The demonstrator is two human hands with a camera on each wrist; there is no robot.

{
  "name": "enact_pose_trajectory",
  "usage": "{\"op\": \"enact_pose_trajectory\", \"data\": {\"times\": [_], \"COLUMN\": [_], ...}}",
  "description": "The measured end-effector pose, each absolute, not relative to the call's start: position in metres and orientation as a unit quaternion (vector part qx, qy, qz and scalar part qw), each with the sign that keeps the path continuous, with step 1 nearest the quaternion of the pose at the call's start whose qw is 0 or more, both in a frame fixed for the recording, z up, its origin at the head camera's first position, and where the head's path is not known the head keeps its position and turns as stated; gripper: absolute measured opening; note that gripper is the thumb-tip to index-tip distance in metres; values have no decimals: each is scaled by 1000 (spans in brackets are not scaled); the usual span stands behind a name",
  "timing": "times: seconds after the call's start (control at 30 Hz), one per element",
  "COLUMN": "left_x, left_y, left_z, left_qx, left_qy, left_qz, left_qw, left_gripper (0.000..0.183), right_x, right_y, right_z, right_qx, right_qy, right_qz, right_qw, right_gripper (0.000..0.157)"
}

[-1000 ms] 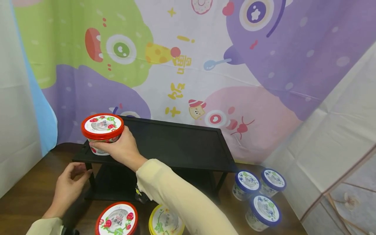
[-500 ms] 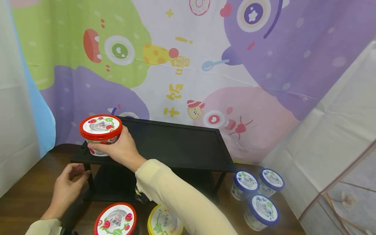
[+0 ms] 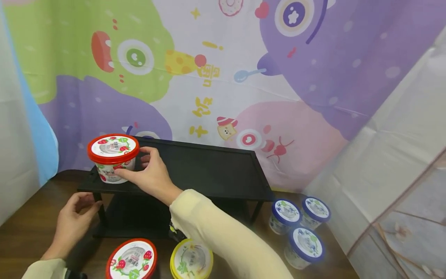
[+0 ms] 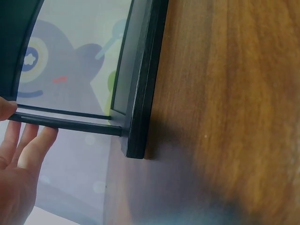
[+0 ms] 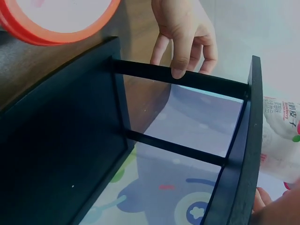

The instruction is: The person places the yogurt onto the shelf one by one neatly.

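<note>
The cup point(image 3: 113, 159) stands upright at 9 o'clock on top of the shelf point(image 3: 209, 170), near the front corner, its lid point(image 3: 114, 148) facing up. With its base on the board, it seems to be carried by the shelf rather than by the fingers. The left hand point(image 3: 72, 221), at 7 o'clock from the cup, holds the front leg point(image 4: 84, 126) just under that corner, probably to steady the frame while the cup is handled above. On the surface point(image 3: 38, 205), the second red cup point(image 3: 131, 259) sits at 7 o'clock from the shelf and the yellow cup point(image 3: 191, 259) at 6, both in front of it. The three blue cups point(image 3: 306, 243) cluster close together at 4 o'clock, which looks like grouping by colour. A printed cloth point(image 3: 223, 89) hangs at 12.

The right hand point(image 3: 153, 174) is at 3 o'clock from the cup. Its grip is slack and fairly wide: the thumb lies against the cup's front, while the fingers spread at the side with a gap between palm and cup. Whether the index fingertip touches the lid's edge, I cannot tell. The left hand's grip is a light pinch, thumb on one side of the leg and fingertips on the other, spaced only by the leg's thickness.
</note>
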State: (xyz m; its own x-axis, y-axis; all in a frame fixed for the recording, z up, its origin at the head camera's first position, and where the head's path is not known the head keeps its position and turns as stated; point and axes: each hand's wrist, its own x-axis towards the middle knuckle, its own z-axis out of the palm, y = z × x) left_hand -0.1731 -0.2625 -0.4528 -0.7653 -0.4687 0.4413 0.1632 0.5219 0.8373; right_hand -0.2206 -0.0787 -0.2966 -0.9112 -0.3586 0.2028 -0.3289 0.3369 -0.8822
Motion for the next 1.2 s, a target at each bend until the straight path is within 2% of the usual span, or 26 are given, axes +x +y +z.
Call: {"op": "enact_pose_trajectory", "data": {"times": [0.23,0.63,1.2], "left_x": [-172,-172,-181], "left_y": [-262,-262,-270], "left_z": [-450,-449,-462], "left_qx": [107,105,119], "left_qy": [-814,-811,-820], "left_qz": [-477,-479,-467], "left_qw": [314,317,308], "left_gripper": [28,28,28], "right_x": [-219,-204,-181], "right_y": [-60,-17,59], "right_z": [-295,-290,-295], "right_qx": [-212,-233,-245], "right_qy": [803,774,753], "right_qz": [-557,-589,-609], "right_qw": [0,23,48], "right_gripper": [59,50,49]}}
